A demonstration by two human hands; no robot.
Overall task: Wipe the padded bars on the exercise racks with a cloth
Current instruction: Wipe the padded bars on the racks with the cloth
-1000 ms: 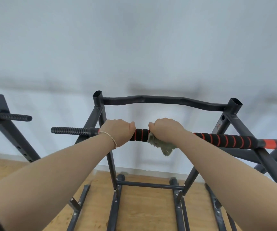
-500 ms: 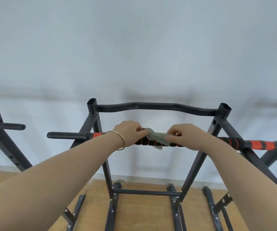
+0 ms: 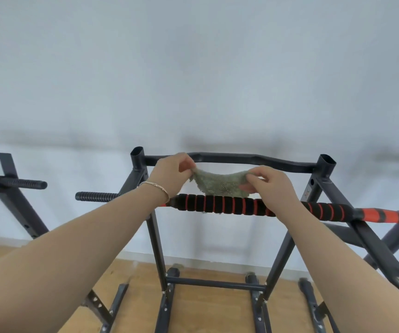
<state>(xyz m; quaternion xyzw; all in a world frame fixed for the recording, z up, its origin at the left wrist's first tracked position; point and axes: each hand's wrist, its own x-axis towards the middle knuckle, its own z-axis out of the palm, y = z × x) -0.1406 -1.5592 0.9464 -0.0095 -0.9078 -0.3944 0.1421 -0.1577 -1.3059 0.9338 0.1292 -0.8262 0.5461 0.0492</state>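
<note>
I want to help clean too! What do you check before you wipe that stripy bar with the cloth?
1. Left hand pinches one end of the cloth: ok.
2. Right hand pinches the other end: ok.
3. Cloth spread out between the hands: ok.
4. Cloth wrapped round the padded bar: not ok, its lower edge hangs behind the bar.
5. Cloth clean enough: cannot tell.
6. Rack feet on the floor: ok.
</note>
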